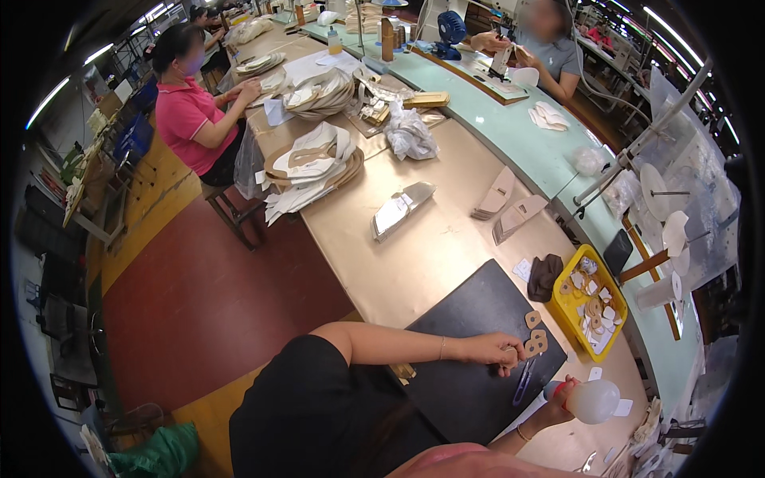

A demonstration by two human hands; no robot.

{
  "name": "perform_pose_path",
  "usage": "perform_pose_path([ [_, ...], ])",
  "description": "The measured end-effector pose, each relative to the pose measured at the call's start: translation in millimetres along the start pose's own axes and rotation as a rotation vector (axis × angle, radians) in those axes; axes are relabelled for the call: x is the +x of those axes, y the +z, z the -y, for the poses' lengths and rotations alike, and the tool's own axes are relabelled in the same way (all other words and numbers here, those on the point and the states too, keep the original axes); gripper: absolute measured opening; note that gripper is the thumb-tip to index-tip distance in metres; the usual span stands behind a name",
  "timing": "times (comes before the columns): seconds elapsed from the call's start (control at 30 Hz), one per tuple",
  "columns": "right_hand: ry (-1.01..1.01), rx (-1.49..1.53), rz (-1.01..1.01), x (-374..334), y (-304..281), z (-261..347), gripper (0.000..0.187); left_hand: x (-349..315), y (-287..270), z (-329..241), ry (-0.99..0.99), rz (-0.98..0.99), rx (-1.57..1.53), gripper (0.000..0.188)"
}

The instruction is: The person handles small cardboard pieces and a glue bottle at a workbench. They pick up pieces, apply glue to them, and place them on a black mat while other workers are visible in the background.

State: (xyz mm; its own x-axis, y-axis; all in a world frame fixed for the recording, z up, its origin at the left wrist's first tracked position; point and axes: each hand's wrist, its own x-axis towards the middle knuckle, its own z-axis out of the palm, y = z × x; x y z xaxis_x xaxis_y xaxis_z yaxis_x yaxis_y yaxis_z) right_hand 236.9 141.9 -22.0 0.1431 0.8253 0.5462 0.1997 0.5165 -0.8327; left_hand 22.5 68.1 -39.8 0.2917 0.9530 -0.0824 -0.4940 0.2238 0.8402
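My left hand [490, 350] is above the right part of a black mat [454, 319]. Its fingers are pinched round a small tan piece [510, 358]. Several tan pieces with a hole in the middle, such as this tan ring piece [533, 319], lie just beyond the fingertips. A purple-handled slim tool [523, 384], perhaps snips, rests on the mat below that hand. My right hand [558, 404] is closed round a translucent white squeeze bottle [594, 401] with a red part, held tilted at the mat's right edge.
A yellow basket [559, 307] of small cut pieces stands right of the mat, beside a dark brown cloth [545, 276]. Farther up lie stacked templates [402, 210] and piles of cut parts [313, 159]. A person in pink [187, 119] sits left; another [550, 48] works across the table.
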Motion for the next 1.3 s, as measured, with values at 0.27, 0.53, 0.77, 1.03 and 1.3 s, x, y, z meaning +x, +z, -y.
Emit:
perform_pose_path([
  [0.27,0.009,0.026,-0.018,-2,0,1,0.019,-1,1,-2,0.011,0.004,0.023,0.027],
  [0.53,0.003,0.003,-0.002,0,-1,2,0.02,-1,0,-4,0.022,0.008,0.05,0.026],
  [0.77,0.03,0.026,-0.031,-3,-1,0,0.021,-3,2,-8,0.007,0.009,0.093,0.026],
  [1.03,0.041,0.022,-0.016,-4,-2,0,0.024,-7,8,-16,-0.042,-0.018,0.131,0.027],
  [1.3,0.026,0.067,-0.015,-3,1,3,0.025,-6,8,-18,-0.032,-0.07,0.2,0.022],
])
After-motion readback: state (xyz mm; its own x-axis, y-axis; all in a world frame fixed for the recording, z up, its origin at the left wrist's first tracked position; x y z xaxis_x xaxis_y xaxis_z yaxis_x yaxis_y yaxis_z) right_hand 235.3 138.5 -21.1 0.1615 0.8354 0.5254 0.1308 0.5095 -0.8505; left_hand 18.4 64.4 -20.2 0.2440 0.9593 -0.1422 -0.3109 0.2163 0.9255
